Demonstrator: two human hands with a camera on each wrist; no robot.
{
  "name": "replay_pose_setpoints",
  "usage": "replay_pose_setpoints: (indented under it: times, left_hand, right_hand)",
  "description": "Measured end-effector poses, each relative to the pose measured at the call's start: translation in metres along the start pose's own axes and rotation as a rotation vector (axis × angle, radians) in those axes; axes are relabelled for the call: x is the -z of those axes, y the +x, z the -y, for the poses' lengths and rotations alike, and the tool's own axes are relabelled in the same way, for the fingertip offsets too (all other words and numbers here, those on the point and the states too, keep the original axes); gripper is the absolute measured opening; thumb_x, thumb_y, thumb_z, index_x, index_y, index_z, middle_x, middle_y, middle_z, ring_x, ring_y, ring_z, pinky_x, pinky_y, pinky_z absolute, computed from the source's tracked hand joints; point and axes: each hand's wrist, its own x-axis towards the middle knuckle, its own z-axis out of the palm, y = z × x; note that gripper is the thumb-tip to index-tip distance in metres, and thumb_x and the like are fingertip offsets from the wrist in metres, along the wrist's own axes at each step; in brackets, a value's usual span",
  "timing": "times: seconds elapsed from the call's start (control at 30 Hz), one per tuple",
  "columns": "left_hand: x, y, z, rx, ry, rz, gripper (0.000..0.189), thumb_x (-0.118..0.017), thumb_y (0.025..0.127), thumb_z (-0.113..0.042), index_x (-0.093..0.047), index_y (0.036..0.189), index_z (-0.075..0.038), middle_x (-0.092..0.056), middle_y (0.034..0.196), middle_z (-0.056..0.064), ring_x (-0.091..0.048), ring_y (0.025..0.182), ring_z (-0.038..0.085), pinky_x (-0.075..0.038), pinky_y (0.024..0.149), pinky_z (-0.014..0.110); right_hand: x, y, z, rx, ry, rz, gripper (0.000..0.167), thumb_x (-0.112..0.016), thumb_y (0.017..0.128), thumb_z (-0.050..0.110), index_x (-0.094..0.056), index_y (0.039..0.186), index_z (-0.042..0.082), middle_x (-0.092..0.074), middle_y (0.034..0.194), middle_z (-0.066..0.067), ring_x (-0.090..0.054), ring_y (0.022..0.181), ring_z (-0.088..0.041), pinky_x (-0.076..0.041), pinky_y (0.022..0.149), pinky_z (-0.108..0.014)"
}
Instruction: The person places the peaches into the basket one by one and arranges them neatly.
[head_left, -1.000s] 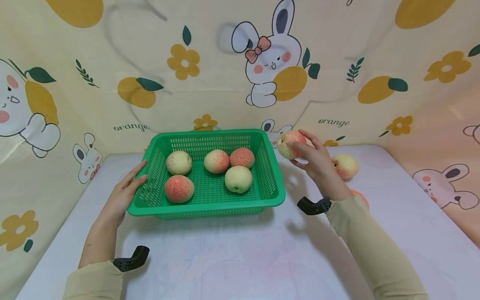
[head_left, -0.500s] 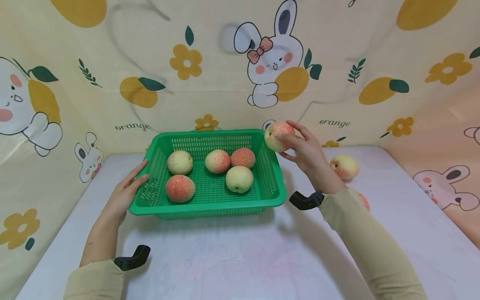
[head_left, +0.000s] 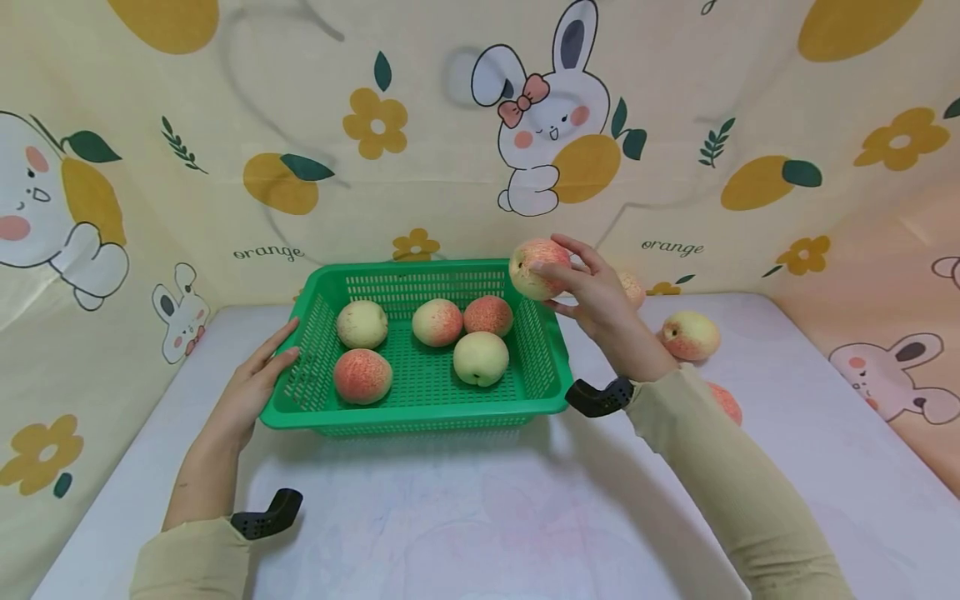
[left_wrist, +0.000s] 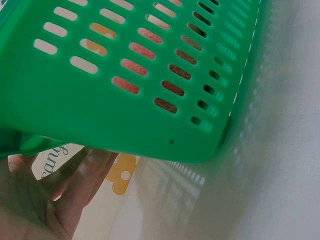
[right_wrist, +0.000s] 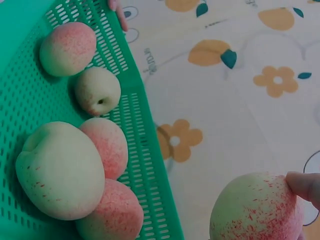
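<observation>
With fingers extended, my left hand (head_left: 242,390) touches the left edge of the basket (head_left: 420,414) while my right hand (head_left: 600,304) grips a peach (head_left: 529,277) near its back-right corner, the worktop (head_left: 435,517) spreading wide in front.

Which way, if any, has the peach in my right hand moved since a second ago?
Yes: in the head view, the peach moved left and slightly up against the bow-wearing rabbit print.

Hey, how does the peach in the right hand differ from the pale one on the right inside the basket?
The held peach has a strong red blush; the pale peach is nearly all cream.
The held peach is up in the grip of the right hand; the pale peach lies in the green basket.
Both are roundish.
</observation>
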Motion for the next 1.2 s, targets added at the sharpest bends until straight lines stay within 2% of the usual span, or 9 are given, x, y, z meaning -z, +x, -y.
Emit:
replay_pose_setpoints:
  times: [0.4, 0.7, 0.9, 1.1, 1.2]
  left_hand:
    - [0.001, 0.000, 0.001, -0.007, -0.004, -0.003, 0.059, -0.040, 0.101, -0.045, -0.014, 0.154, -0.035, -0.002, 0.162, 0.007, -0.001, 0.147, 0.037, -0.011, 0.110, 0.066]
    - [0.002, 0.002, 0.004, -0.005, -0.007, -0.001, 0.059, -0.040, 0.101, -0.047, -0.015, 0.153, -0.036, -0.002, 0.162, 0.007, -0.002, 0.147, 0.038, -0.013, 0.110, 0.065]
    - [0.001, 0.002, 0.004, -0.004, -0.002, -0.006, 0.059, -0.040, 0.101, -0.046, -0.015, 0.153, -0.036, -0.003, 0.162, 0.007, -0.003, 0.146, 0.038, -0.013, 0.110, 0.065]
    - [0.001, 0.001, 0.002, -0.003, -0.005, -0.006, 0.058, -0.040, 0.101, -0.045, -0.016, 0.153, -0.036, -0.003, 0.162, 0.007, -0.003, 0.147, 0.038, -0.013, 0.111, 0.064]
    - [0.001, 0.000, 0.001, -0.002, -0.007, -0.008, 0.058, -0.040, 0.101, -0.046, -0.016, 0.153, -0.036, -0.004, 0.162, 0.006, -0.004, 0.146, 0.037, -0.014, 0.111, 0.063]
  right_hand:
    - [-0.020, 0.006, -0.009, 0.001, -0.056, 0.109, 0.056, -0.065, 0.090, 0.011, -0.044, 0.142, 0.017, -0.048, 0.120, -0.005, -0.047, 0.110, -0.022, -0.042, 0.099, -0.053]
    - [-0.036, 0.007, -0.022, -0.020, -0.118, 0.171, 0.058, -0.064, 0.089, 0.007, -0.044, 0.143, 0.015, -0.047, 0.133, -0.015, -0.049, 0.114, -0.027, -0.044, 0.096, -0.056]
    - [-0.047, 0.010, -0.027, -0.076, -0.205, 0.179, 0.057, -0.067, 0.087, 0.011, -0.047, 0.141, 0.017, -0.049, 0.134, -0.014, -0.051, 0.105, -0.023, -0.049, 0.081, -0.044]
    - [-0.055, 0.012, -0.027, -0.128, -0.268, 0.201, 0.059, -0.073, 0.084, 0.016, -0.050, 0.138, 0.020, -0.052, 0.124, -0.012, -0.051, 0.082, -0.018, -0.046, 0.067, -0.034]
    - [-0.059, 0.013, -0.028, -0.137, -0.286, 0.220, 0.060, -0.074, 0.083, 0.018, -0.050, 0.138, 0.020, -0.053, 0.122, -0.012, -0.052, 0.074, -0.016, -0.048, 0.065, -0.033]
